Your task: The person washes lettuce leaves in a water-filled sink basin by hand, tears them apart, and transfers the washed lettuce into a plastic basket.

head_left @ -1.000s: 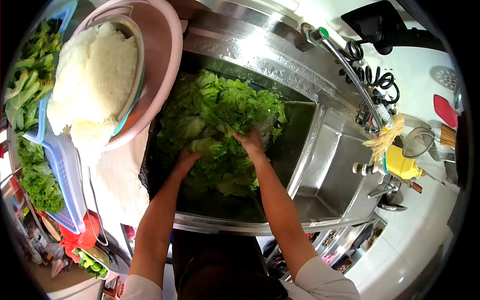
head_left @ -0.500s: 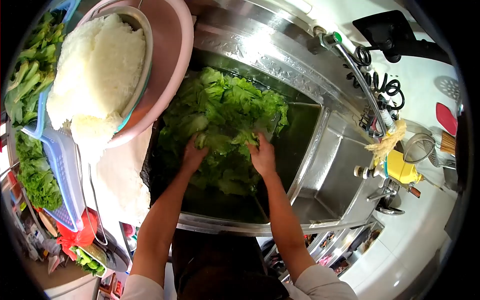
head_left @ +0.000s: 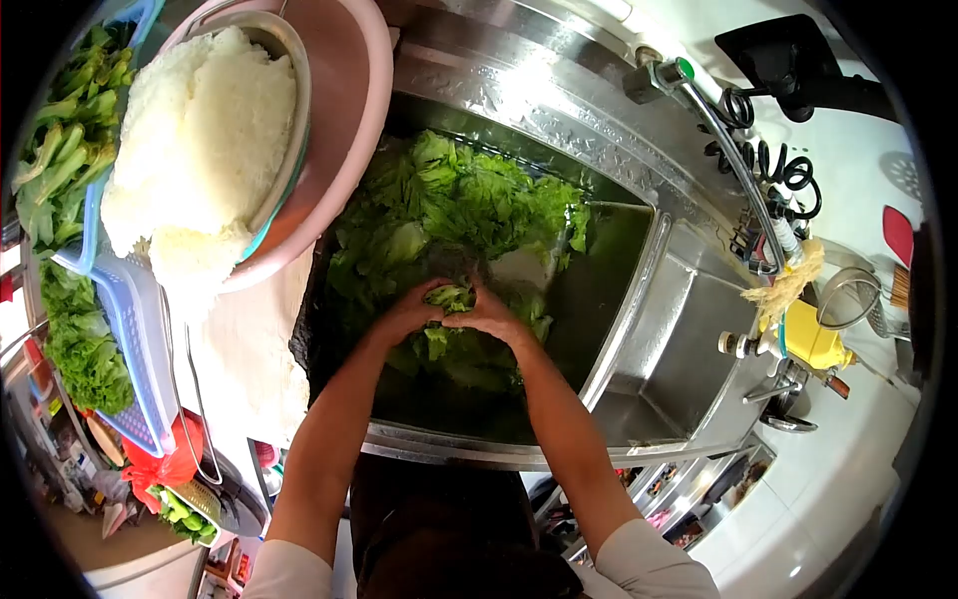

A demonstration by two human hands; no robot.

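Observation:
Green leafy lettuce (head_left: 479, 205) floats in the water of a steel sink basin (head_left: 599, 364). My left hand (head_left: 411, 311) and my right hand (head_left: 489, 311) meet near the middle of the basin, fingers curled around a small bunch of lettuce leaves (head_left: 451, 298). Both thumbs are close together on the near side of the bunch. More leaves lie in the water below and beyond my hands. Some fingertips are hidden by the leaves and water.
A smaller steel basin (head_left: 674, 339) adjoins at right, below a tap (head_left: 723, 150). At left, a pink tub (head_left: 344, 150) holds a bowl with a white mass (head_left: 205, 130). Blue baskets (head_left: 140, 339) of greens stand farther left. Utensils hang by a yellow bottle (head_left: 813, 334).
My hands have come together from apart and closed around a bunch of leaves. The floating lettuce has spread away from them, showing more water between.

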